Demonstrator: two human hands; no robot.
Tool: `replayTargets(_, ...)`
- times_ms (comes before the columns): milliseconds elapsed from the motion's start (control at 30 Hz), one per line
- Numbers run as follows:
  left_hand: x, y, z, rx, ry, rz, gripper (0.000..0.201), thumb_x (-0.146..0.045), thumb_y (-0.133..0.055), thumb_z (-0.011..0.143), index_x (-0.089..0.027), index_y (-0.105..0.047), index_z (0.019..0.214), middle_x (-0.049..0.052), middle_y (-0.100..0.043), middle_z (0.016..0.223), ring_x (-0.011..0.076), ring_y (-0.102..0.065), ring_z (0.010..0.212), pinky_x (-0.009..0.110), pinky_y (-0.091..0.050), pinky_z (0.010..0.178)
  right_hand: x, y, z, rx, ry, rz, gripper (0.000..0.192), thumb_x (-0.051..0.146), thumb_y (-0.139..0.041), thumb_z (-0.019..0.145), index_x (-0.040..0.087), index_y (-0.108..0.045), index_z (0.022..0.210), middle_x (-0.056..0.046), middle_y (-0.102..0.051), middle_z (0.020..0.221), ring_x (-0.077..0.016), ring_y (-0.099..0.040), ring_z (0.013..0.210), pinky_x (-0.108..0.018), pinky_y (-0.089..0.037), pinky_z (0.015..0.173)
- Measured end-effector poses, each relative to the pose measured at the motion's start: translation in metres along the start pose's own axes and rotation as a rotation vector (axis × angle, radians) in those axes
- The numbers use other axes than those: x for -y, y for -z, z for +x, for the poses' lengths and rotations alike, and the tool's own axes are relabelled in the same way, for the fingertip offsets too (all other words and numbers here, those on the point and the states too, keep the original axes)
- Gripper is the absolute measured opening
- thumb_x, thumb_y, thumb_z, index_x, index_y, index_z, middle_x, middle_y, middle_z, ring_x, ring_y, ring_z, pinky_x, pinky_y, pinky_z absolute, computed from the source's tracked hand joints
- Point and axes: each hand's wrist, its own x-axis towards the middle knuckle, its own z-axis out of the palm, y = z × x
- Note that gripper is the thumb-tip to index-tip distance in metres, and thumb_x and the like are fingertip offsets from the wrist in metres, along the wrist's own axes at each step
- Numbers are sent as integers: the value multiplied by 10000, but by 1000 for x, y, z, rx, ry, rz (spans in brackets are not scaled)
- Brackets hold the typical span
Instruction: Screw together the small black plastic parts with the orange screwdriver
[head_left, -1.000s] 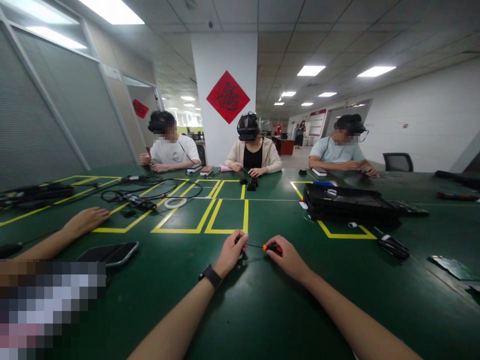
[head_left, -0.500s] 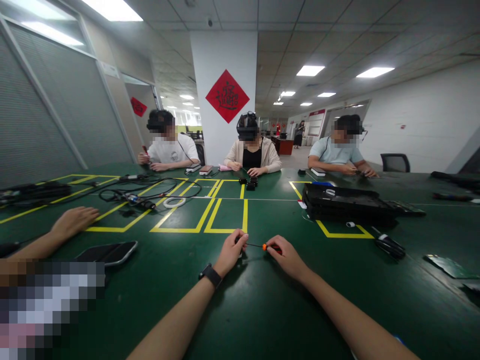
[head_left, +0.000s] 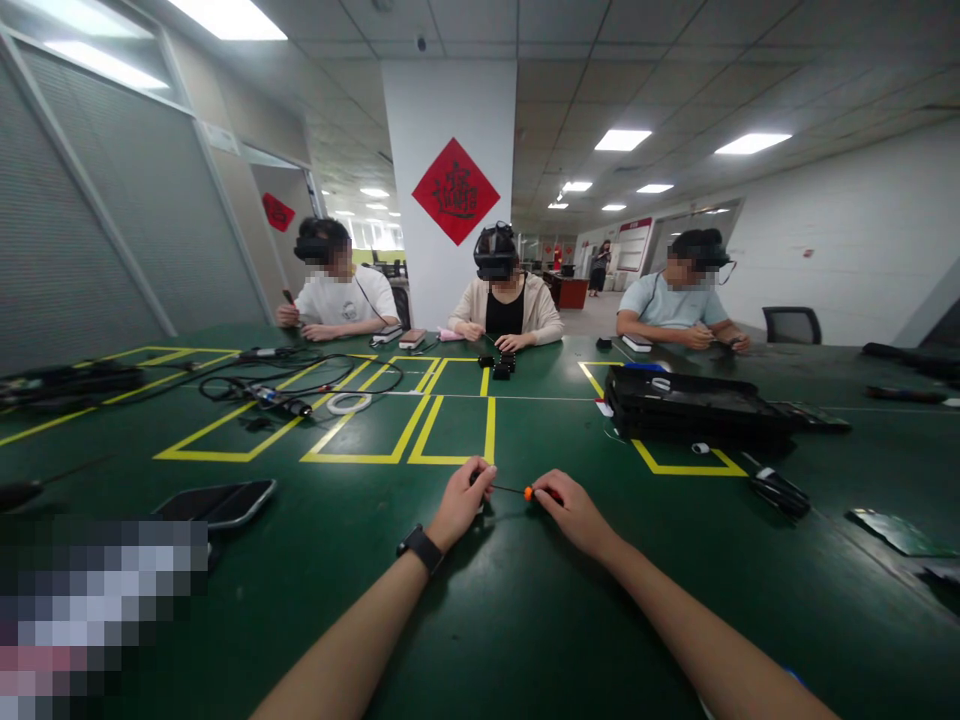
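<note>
Behind everything, a broad white pillar [head_left: 450, 105] bore a diamond-shaped red paper sign [head_left: 455, 192] with ornate black Chinese characters, too blurred to read surely. Below spread a long dark-green surface [head_left: 525, 620] with yellow tape outlines [head_left: 491, 430]. Another person's forearm, at the left half a second earlier, had gone. The left hand [head_left: 466, 497] was curled tight around a small dark object [head_left: 475, 479], mostly hidden. Closed firmly, the right hand [head_left: 570, 508] gripped a thin-shafted screwdriver with an orange-collared handle [head_left: 529, 493], its shaft reaching the left hand's fingertips.
</note>
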Motion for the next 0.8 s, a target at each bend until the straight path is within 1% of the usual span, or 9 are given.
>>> replayTargets(100, 0, 0, 1, -9, 9, -5, 290, -451, -430, 796, -172, -480, 734, -31, -506, 616, 97, -492, 539, 205, -377, 518, 0, 1, -1, 9, -4, 31, 142, 254, -473, 813, 185, -583, 872, -33, -563, 878, -154, -514, 835, -292, -407, 774)
replayTargets(233, 0, 0, 1, 3, -3, -18, 284, -444, -436, 793, -171, -487, 733, -29, -516, 625, 95, -494, 541, 207, -385, 538, 0, 1, -2, 13, -17, 47, 163, 265, -535, 770, 191, -563, 912, -23, -563, 888, -150, -519, 829, -289, -412, 771)
replayTargets(333, -1, -1, 1, 1, -10, -19, 281, -441, -438, 793, -172, -489, 733, -29, -516, 626, 95, -491, 541, 206, -383, 539, 0, 0, -2, 2, -27, 19, 162, 277, -484, 810, 188, -572, 912, -34, -568, 893, -155, -516, 844, -294, -406, 777)
replayTargets(400, -1, -1, 1, 0, -10, -20, 280, -442, -438, 793, -173, -490, 737, -28, -518, 629, 97, -492, 547, 207, -384, 542, -1, -1, -1, -3, -21, -3, 202, 270, -409, 851, 182, -590, 871, -41, -571, 877, -157, -513, 850, -301, -398, 792)
replayTargets(467, -1, -1, 0, -3, -9, -15, 284, -446, -437, 793, -173, -491, 737, -27, -519, 629, 99, -493, 550, 207, -384, 542, -1, -1, 0, -4, -7, -20, 240, 257, -376, 865, 178, -601, 832, -44, -571, 860, -158, -511, 853, -306, -390, 807)
replayTargets(600, -2, -1, 0, -5, 1, -12, 300, -458, -430, 792, -169, -487, 733, -24, -520, 625, 99, -494, 542, 209, -383, 539, -1, 0, -1, -4, -7, 5, 155, 246, -454, 824, 180, -582, 882, -39, -564, 892, -159, -512, 861, -304, -398, 805)
replayTargets(700, -2, 0, 0, -7, -8, -1, 303, -461, -429, 792, -170, -487, 733, -22, -521, 628, 101, -499, 550, 211, -385, 541, 1, 1, -2, -1, -17, 22, 157, 250, -528, 776, 182, -564, 914, -36, -561, 906, -163, -514, 857, -305, -408, 795)
replayTargets(800, -2, 0, 0, -4, -12, 10, 302, -462, -431, 791, -172, -491, 730, -23, -525, 626, 104, -502, 553, 214, -386, 542, 2, 1, -1, 2, -32, 22, 176, 270, -502, 799, 184, -569, 938, -47, -565, 926, -168, -514, 874, -309, -407, 800)
